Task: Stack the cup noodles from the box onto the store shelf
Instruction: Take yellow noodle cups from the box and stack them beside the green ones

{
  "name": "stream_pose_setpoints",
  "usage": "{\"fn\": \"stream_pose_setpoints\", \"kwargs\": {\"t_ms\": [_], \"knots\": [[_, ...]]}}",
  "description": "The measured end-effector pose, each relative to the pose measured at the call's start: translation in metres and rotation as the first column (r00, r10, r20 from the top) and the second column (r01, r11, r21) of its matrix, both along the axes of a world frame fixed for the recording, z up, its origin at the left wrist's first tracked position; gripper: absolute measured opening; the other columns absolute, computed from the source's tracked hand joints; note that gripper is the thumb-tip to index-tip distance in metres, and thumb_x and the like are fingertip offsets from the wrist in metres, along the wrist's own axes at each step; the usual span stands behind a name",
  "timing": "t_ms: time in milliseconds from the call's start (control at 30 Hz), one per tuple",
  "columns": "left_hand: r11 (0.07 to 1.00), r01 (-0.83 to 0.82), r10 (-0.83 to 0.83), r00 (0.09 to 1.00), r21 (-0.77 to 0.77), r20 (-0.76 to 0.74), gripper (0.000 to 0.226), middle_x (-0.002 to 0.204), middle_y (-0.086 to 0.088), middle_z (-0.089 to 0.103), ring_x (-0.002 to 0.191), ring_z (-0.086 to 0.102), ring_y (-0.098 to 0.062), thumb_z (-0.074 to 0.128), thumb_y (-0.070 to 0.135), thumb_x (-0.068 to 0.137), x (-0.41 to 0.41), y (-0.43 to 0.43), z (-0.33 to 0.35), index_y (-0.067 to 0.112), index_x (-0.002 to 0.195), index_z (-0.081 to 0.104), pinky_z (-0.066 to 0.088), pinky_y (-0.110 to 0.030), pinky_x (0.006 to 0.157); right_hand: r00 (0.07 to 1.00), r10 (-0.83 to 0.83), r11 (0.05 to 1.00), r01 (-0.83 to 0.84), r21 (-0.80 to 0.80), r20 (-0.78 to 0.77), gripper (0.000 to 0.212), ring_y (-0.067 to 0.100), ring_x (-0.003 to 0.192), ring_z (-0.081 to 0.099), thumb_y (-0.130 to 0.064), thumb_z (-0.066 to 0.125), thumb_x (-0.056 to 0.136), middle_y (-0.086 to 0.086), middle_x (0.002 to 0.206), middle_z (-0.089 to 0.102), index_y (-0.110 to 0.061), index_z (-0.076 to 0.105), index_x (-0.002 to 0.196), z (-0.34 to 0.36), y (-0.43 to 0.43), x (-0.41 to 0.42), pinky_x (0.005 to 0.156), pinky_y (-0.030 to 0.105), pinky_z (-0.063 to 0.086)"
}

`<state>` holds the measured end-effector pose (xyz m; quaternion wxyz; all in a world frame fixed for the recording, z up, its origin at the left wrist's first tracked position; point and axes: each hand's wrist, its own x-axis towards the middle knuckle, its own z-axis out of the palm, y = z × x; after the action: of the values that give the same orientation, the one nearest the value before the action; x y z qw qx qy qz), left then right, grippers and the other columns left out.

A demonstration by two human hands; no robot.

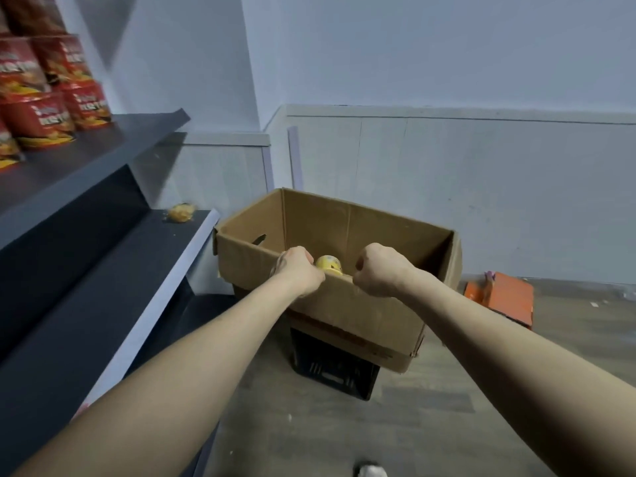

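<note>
Room: pale blue-grey walls (413,56) with lighter panelling along the bottom, meeting in a corner behind the box; grey wood-look floor (464,407).
Shelving: one dark store shelf (103,153) on the left, two tiers in view, the lower tier stepping out further towards the floor.
Red cup noodles (43,122): at least six counted, stacked in layers at the left end of the upper tier; the frame edge cuts the stack, so the full count cannot be told.
Lower tier: one small yellowish item (180,212) near its far end, too blurred to name.
Cardboard box (361,315): one, open-topped, resting on one black crate (334,370) on the floor, just beside the shelf's end.
Yellow cup (328,263): one showing inside the box, against the near wall, between the two hands; the rest of the box floor is hidden by that wall.
Left hand (297,270): fingers curled over the box's near rim, gripping it, just beside the yellow cup.
Right hand (380,270): closed like a fist on the same rim, right of the cup, gripping it.
Floor items: one orange carton (502,297) lying by the right wall, well apart from the box; one white shoe tip (371,471) at the bottom edge.
</note>
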<state>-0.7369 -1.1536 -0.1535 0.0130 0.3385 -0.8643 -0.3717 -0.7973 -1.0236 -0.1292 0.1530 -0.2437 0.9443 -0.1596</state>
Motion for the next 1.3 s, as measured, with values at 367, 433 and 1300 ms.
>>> {"fn": "stream_pose_setpoints", "kwargs": {"t_ms": [367,433,1300], "knots": [[0.998,-0.068,0.067,0.977,-0.001,0.201,0.040,0.133,-0.009,0.052,0.120,0.052,-0.027,0.065,0.017,0.089,-0.194,-0.046,-0.069,0.014,0.128,0.055,0.045,-0.033,0.097,0.987,0.032,0.993,-0.049,0.103,0.160,0.027,0.026,0.096,0.063,-0.014,0.057,0.086,0.009,0.109,0.066,-0.008,0.061,0.112,-0.087,-0.037,-0.205,0.082,0.033,0.055],[0.998,-0.065,0.062,0.966,0.004,0.251,0.042,0.132,-0.009,0.053,0.120,0.052,-0.028,0.067,0.018,0.089,-0.220,-0.052,-0.088,0.013,0.128,0.055,0.045,-0.035,0.097,0.980,0.036,0.990,-0.062,0.126,0.197,0.029,0.027,0.100,0.062,-0.015,0.057,0.087,0.009,0.113,0.064,-0.008,0.060,0.115,-0.106,-0.043,-0.232,0.084,0.033,0.054],[0.833,0.503,-0.260,0.724,-0.231,0.640,0.052,0.140,-0.011,0.041,0.130,0.037,-0.030,0.065,0.026,0.091,-0.346,-0.101,-0.296,0.014,0.137,0.044,0.036,-0.041,0.104,0.902,0.114,0.877,-0.288,0.384,0.416,0.056,0.031,0.119,0.052,-0.011,0.054,0.093,0.016,0.138,0.040,-0.005,0.028,0.143,-0.302,-0.101,-0.277,0.086,0.037,0.049]]}}
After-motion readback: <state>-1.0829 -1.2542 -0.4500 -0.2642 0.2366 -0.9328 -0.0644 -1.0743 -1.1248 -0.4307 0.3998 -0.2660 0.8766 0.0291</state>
